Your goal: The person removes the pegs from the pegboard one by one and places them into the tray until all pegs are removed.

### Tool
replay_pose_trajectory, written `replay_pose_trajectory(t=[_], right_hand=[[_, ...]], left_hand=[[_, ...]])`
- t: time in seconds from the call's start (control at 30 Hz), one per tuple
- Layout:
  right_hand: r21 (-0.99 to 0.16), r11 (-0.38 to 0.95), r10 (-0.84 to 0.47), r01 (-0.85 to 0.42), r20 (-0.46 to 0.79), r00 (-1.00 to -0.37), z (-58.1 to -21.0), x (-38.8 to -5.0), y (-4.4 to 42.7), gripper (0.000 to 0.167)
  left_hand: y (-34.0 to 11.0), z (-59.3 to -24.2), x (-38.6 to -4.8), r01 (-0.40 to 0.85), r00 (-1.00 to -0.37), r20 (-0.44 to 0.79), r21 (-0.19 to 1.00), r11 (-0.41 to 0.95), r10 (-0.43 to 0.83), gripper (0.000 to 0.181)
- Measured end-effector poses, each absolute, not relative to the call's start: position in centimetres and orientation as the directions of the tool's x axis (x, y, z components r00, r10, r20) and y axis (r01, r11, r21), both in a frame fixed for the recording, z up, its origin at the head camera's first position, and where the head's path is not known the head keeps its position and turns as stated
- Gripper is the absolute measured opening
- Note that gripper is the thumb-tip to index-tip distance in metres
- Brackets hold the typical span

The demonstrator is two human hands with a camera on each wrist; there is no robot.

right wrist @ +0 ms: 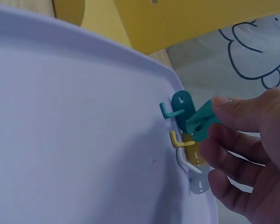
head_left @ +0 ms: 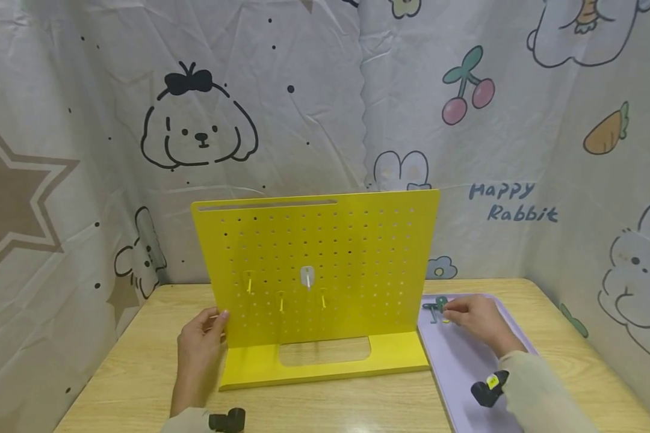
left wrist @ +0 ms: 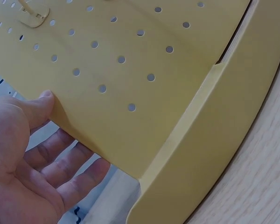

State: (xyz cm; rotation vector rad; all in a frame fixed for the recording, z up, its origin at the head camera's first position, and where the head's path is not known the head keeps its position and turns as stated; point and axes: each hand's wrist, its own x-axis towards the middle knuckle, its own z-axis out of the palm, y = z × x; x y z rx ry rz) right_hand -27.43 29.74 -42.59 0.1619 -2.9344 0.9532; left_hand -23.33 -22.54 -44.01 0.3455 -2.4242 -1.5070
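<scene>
A yellow pegboard (head_left: pixel 379 270) stands upright on its base, bearing a white hook (head_left: pixel 307 276) and several yellow hooks, one of them a yellow hook (head_left: pixel 250 282) at the left. My left hand (head_left: pixel 197 349) holds the board's left edge, thumb on the front and fingers behind, as the left wrist view shows. At the far end of the purple tray (head_left: pixel 455 367), my right hand (head_left: pixel 479 322) pinches a green hook (right wrist: pixel 205 121) between thumb and fingers. Beside it in the tray lie another green hook (right wrist: pixel 183 109), a yellow hook (right wrist: pixel 193 149) and a white hook (right wrist: pixel 199 179).
The tray lies on the wooden table (head_left: pixel 141 361), right of the pegboard's base (head_left: pixel 330 376). A printed curtain (head_left: pixel 314 120) hangs behind the table and along both sides.
</scene>
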Motion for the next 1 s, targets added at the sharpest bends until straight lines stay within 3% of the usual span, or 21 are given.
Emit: replay_pose_trajectory(t=[0.4, 1.0], right_hand=[[-0.527, 0.848, -0.071, -0.053, -0.013, -0.997, -43.3, -28.3, 29.1, 0.024], [-0.648, 0.75, -0.038, -0.132, 0.157, -0.987, -38.7, -25.1, 25.9, 0.035]], left_hand=[[-22.6, -44.1, -23.3, -0.044, -0.935, 0.118, 0.896, 0.441, -0.334, 0.043], [-22.5, -44.1, -23.4, -0.036, -0.934, 0.129, 0.894, 0.447, -0.334, 0.042]])
